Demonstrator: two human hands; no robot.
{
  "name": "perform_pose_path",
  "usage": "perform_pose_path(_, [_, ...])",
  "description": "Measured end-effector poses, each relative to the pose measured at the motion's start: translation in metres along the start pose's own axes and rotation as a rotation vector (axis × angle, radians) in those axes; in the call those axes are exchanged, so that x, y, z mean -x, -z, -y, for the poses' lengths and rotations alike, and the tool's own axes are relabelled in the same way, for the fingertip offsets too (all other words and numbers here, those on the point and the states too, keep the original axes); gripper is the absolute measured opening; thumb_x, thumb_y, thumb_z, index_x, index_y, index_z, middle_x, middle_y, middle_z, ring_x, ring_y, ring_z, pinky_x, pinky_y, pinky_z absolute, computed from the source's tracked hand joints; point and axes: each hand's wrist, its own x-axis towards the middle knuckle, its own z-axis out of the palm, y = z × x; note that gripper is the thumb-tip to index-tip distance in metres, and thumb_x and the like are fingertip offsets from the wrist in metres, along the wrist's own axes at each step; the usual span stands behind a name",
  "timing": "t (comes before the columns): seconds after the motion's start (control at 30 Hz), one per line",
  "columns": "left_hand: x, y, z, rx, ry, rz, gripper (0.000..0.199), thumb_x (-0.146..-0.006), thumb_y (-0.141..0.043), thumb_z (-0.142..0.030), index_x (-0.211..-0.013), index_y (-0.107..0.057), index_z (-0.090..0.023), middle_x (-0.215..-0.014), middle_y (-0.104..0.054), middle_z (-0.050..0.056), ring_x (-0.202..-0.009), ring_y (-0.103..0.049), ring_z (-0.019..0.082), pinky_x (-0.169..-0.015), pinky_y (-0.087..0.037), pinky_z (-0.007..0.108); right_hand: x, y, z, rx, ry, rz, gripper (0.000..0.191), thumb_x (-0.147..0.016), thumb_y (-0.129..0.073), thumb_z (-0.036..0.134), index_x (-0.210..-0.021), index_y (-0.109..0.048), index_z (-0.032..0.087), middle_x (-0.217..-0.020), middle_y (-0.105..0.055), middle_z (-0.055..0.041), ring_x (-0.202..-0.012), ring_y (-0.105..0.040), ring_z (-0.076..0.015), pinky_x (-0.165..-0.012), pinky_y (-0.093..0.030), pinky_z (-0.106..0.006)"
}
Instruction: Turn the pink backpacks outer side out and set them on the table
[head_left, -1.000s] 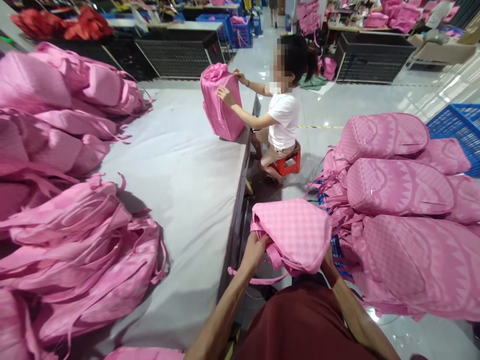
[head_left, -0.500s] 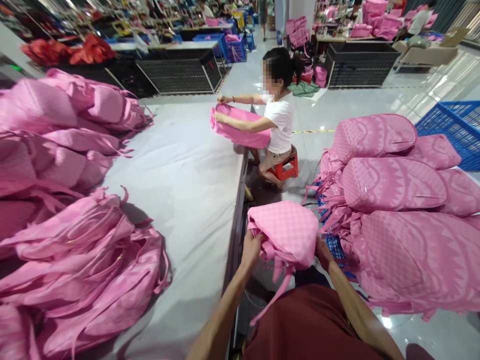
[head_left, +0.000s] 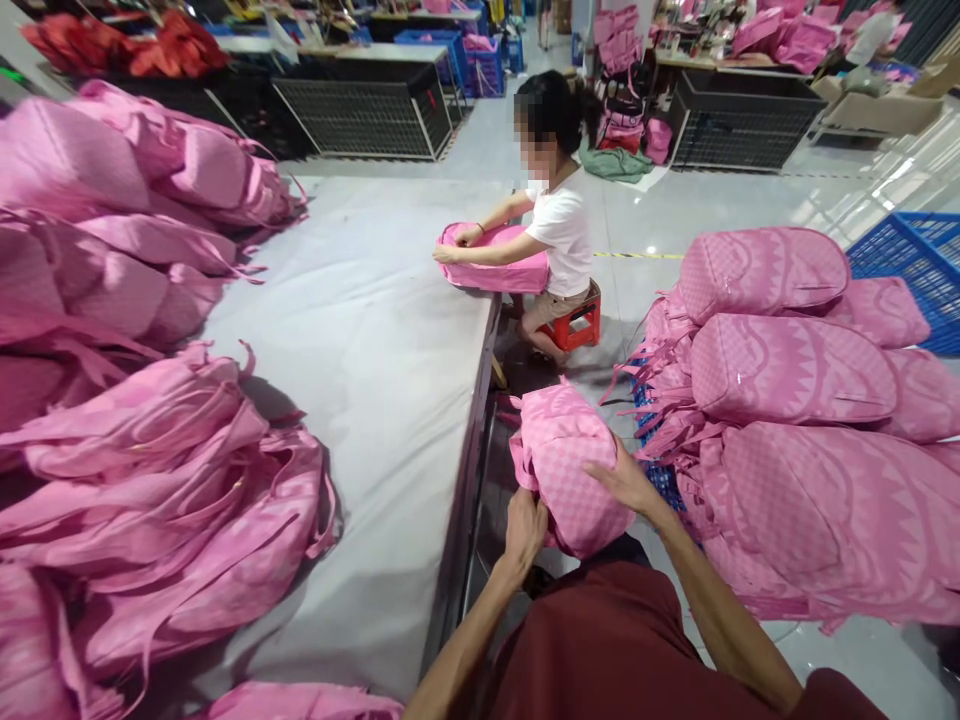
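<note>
A pink checkered backpack (head_left: pixel 574 465) is held up over my lap, beside the table's edge. My left hand (head_left: pixel 527 515) is closed on its lower left side, the fingertips partly hidden by the fabric. Against the bag's right side lies my right hand (head_left: pixel 626 480), thumb apart on the checkered surface and the other fingers mostly behind it. To the left, a heap of pink bags (head_left: pixel 172 510) covers part of the pale table (head_left: pixel 360 400). On my right, several pink backpacks (head_left: pixel 795 370) lie stacked in rows.
Across the table corner a person (head_left: pixel 562 225) on a red stool (head_left: pixel 574 325) handles another pink bag (head_left: pixel 495 262). A blue crate (head_left: pixel 900 260) stands at the far right. Black-sided bins (head_left: pixel 367 110) line the back.
The backpack in my hands has turned, showing more of its patterned side. My right hand has come onto its surface. The seated person's bag has been lowered to the table edge.
</note>
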Motion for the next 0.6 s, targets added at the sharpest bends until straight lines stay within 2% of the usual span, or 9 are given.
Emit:
perform_pose_path(0.1, [-0.006,-0.004,0.002,-0.036,0.009,0.008,0.027,-0.093,-0.053,-0.01,-0.108,-0.075,-0.013,-0.11,-0.082,0.019,-0.104,-0.078,0.032,-0.095,-0.055,0.038,-0.002,-0.02,0.006,0.099,-0.043,-0.072,0.084,-0.091,-0.079,0.069,-0.16,-0.058,0.025,-0.153,-0.072,-0.0116,-0.139,-0.069,-0.0333,-0.123,-0.052,-0.051])
perform_pose_path(0.2, [-0.012,-0.013,0.001,-0.027,0.046,0.04,0.029,-0.09,-0.053,-0.008,-0.108,-0.075,-0.011,-0.112,-0.082,0.022,-0.105,-0.079,0.032,-0.095,-0.056,0.038,-0.002,-0.025,0.0,0.196,-0.124,-0.071,0.075,-0.091,-0.078,0.07,-0.149,-0.066,0.026,-0.137,-0.079,-0.0099,-0.129,-0.074,-0.0351,-0.117,-0.054,-0.051])
perform_pose_path(0.27, [-0.017,-0.015,-0.002,-0.007,0.01,0.053,0.033,-0.092,-0.052,-0.01,-0.114,-0.075,-0.011,-0.115,-0.083,0.021,-0.106,-0.079,0.031,-0.095,-0.056,0.037,0.001,-0.023,-0.001,0.243,-0.153,-0.073,0.075,-0.091,-0.077,0.073,-0.149,-0.067,0.027,-0.14,-0.078,-0.0105,-0.131,-0.073,-0.037,-0.117,-0.053,-0.052])
perform_pose_path(0.33, [-0.02,-0.007,-0.007,0.05,-0.038,0.04,0.038,-0.094,-0.05,-0.014,-0.123,-0.075,-0.012,-0.116,-0.084,0.02,-0.107,-0.079,0.031,-0.095,-0.057,0.037,0.008,-0.018,0.001,0.218,-0.128,-0.063,0.08,-0.092,-0.073,0.078,-0.152,-0.065,0.026,-0.147,-0.074,-0.0122,-0.136,-0.07,-0.0384,-0.119,-0.052,-0.054])
perform_pose_path(0.43, [-0.019,0.023,-0.021,0.217,-0.152,-0.049,0.045,-0.093,-0.053,-0.023,-0.132,-0.075,-0.017,-0.119,-0.084,0.014,-0.109,-0.077,0.03,-0.098,-0.057,0.038,0.02,-0.005,0.005,0.043,-0.014,-0.02,0.077,-0.097,-0.06,0.084,-0.143,-0.07,0.023,-0.144,-0.075,-0.0139,-0.137,-0.068,-0.0353,-0.12,-0.052,-0.051])
perform_pose_path(0.53, [-0.007,0.067,-0.049,0.374,-0.251,-0.171,0.035,-0.085,-0.061,-0.029,-0.115,-0.077,-0.02,-0.109,-0.081,0.006,-0.1,-0.072,0.027,-0.091,-0.056,0.035,0.033,0.014,0.002,-0.14,-0.003,-0.085,0.079,-0.1,-0.045,0.09,-0.125,-0.076,0.022,-0.119,-0.081,-0.0117,-0.118,-0.074,-0.0304,-0.106,-0.06,-0.046])
perform_pose_path(0.6, [0.006,0.099,-0.074,0.521,-0.249,-0.252,0.025,-0.076,-0.068,-0.029,-0.099,-0.074,-0.02,-0.093,-0.076,0.001,-0.087,-0.067,0.023,-0.08,-0.055,0.031,0.047,0.024,-0.003,-0.153,-0.029,-0.175,0.079,-0.096,-0.048,0.094,-0.112,-0.076,0.021,-0.102,-0.08,-0.0089,-0.101,-0.075,-0.0285,-0.093,-0.063,-0.043])
